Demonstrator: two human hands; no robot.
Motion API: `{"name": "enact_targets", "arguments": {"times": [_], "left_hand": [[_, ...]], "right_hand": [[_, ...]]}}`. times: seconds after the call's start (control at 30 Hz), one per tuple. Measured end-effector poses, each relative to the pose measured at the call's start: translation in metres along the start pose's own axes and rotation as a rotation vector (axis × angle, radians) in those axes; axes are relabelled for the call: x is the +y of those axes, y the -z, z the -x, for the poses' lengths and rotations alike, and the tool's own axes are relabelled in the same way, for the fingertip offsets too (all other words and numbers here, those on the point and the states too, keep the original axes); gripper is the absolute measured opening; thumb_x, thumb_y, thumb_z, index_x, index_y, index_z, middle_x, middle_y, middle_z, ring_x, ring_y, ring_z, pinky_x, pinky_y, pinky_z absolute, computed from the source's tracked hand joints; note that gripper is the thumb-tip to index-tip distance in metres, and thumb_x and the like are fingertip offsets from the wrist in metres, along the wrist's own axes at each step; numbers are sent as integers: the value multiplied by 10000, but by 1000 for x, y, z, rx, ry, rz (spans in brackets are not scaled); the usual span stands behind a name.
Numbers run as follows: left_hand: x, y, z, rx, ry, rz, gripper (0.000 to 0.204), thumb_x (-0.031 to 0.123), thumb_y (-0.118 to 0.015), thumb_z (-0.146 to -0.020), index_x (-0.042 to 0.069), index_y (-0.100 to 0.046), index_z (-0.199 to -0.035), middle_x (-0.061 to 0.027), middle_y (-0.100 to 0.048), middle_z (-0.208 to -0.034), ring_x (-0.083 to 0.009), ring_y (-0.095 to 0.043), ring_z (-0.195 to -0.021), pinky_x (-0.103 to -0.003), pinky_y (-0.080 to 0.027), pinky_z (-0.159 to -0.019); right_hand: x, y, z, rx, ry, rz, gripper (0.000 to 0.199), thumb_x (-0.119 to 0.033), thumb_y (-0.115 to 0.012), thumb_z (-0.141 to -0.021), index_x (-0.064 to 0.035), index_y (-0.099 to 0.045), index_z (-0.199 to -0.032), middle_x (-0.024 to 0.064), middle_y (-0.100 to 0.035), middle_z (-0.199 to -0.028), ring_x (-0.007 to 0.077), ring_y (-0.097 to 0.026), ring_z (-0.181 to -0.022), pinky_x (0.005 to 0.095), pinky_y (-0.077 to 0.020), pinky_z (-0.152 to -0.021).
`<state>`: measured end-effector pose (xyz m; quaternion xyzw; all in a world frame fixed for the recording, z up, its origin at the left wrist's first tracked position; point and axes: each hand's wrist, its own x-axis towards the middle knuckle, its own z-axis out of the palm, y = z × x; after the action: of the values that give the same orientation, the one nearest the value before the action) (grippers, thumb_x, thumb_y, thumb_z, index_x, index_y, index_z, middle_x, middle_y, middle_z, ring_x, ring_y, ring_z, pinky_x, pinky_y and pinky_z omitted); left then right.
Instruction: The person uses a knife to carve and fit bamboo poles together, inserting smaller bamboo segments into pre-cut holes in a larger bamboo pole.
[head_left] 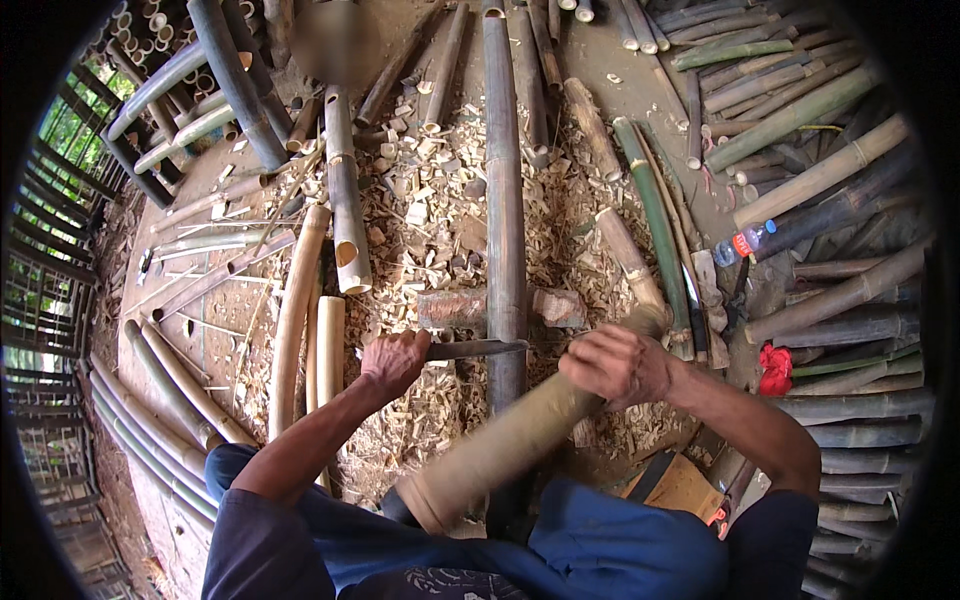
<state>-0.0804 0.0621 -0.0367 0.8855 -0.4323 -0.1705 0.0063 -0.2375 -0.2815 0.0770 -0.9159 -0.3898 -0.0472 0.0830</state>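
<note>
- Left hand (395,362) was clenched around a long-bladed knife (470,350), over a dark bamboo pole (505,230).
- Right hand (617,366) was curled around a blurred bamboo tube (510,440).

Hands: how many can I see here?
2: the left hand holds a dark blade, and the right hand grips a thick bamboo piece. Others may be hidden.

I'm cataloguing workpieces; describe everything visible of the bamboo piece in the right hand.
The bamboo piece is a thick, round, tan stalk with a ring near its lower end. It slants from the right hand, gripping its upper part, down toward the lap, passing over the long dark pole. Blur hides detail and any contact there.
</note>
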Motion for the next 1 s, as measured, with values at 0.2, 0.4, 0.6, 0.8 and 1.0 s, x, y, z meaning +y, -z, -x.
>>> {"name": "enact_targets", "arguments": {"times": [0.2,0.4,0.6,0.8,1.0], "left_hand": [[4,-4,0,59,20,16,92,140,-503,-944,50,-520,-956,-168,-668,-813,-346,-691,-749,-489,-529,-612],[9,0,-1,8,11,38,112,160,-504,-950,52,-520,-978,-179,-675,-859,-351,-690,-762,-493,-528,-641],[-4,-11,1,-2,41,39,136,175,-506,-968,70,-510,-1054,-167,-678,-908,-355,-694,-776,-493,-526,-638],[-10,20,-8,-275,-99,419,419,305,-706,-891,61,-591,-1211,-174,-701,-997,-302,-702,-783,-449,-548,-683],[-24,37,-15,-141,-359,635,341,358,-772,-865,69,-756,-1045,-71,-748,-792,-162,-676,-643,-359,-572,-613]], "right_hand": [[8,-17,5,-600,-408,217,401,-239,-755,-821,-46,-537,-1096,126,-617,-982,231,-651,-847,387,-574,-723],[6,-17,14,-130,4,23,603,-261,-848,-699,-38,-559,-1178,90,-591,-918,253,-638,-842,388,-535,-705],[-2,-20,-4,-395,-280,210,804,-391,-899,-623,-39,-515,-1236,101,-597,-967,258,-637,-869,389,-531,-761],[-46,2,7,-190,-244,-134,747,-347,-895,-635,-49,-527,-1213,152,-648,-1032,308,-674,-855,388,-565,-717],[-45,19,24,98,-1057,-483,768,-254,-877,-684,-4,-461,-1279,213,-633,-1086,338,-682,-951,433,-550,-838]]}}
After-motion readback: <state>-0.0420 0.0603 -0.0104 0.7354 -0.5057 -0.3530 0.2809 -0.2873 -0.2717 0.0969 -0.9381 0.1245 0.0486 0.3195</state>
